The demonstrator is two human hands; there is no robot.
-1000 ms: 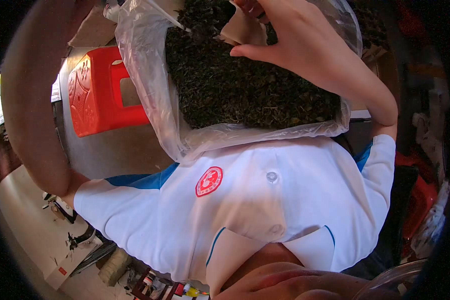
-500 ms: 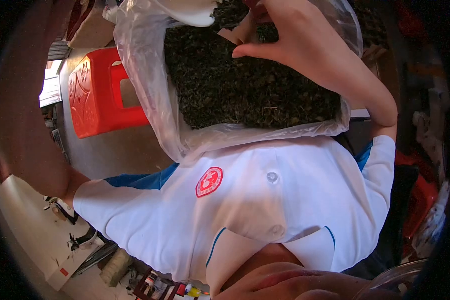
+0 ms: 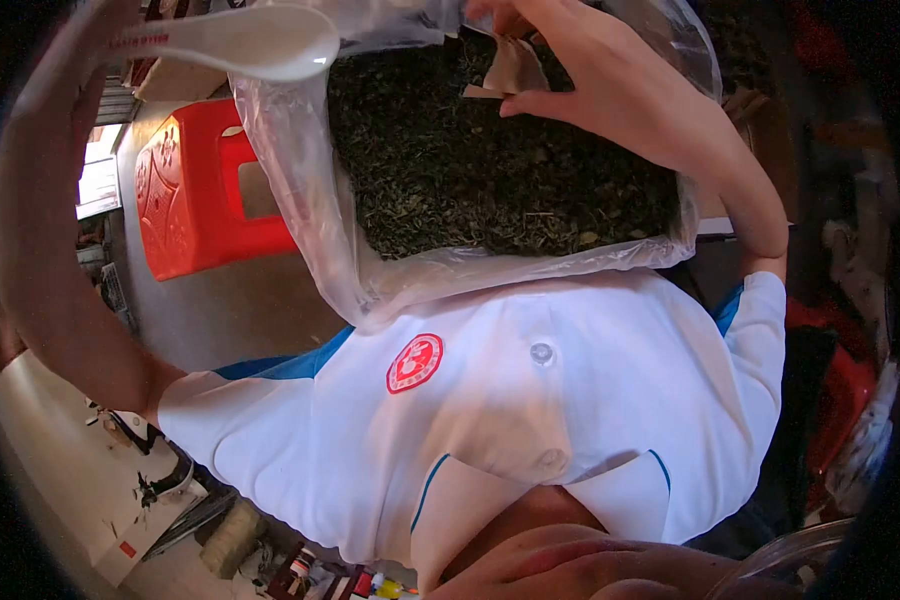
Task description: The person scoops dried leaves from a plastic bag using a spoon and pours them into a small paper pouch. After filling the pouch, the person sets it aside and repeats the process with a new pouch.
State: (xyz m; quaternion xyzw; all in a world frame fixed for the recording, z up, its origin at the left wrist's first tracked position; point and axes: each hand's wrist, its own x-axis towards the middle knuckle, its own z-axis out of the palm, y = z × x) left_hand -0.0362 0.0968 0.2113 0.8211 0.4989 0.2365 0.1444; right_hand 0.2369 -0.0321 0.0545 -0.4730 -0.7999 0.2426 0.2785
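Note:
My left hand (image 3: 88,55), at the upper left and dim, is closed on the handle of a white spoon (image 3: 270,45) with red lettering. The spoon's bowl looks bare and hangs over the left rim of a plastic-lined container. Dried, dark green chopped leaves (image 3: 490,190) fill this container. Above the leaves, my right hand (image 3: 595,75) pinches a small tan paper packet (image 3: 516,68) between thumb and fingers. Its fingertips lie partly at the top edge of the view, and the packet's inside is hidden.
Clear plastic lining (image 3: 300,190) folds over the container's rim, close against my white shirt (image 3: 490,370). A red plastic stool (image 3: 185,190) stands on the floor to the left. Something red (image 3: 850,385) and crumpled plastic (image 3: 860,450) lie at the right.
The spoon has moved left, away from the packet, and its bowl now shows fully. My right hand with the packet has shifted slightly right.

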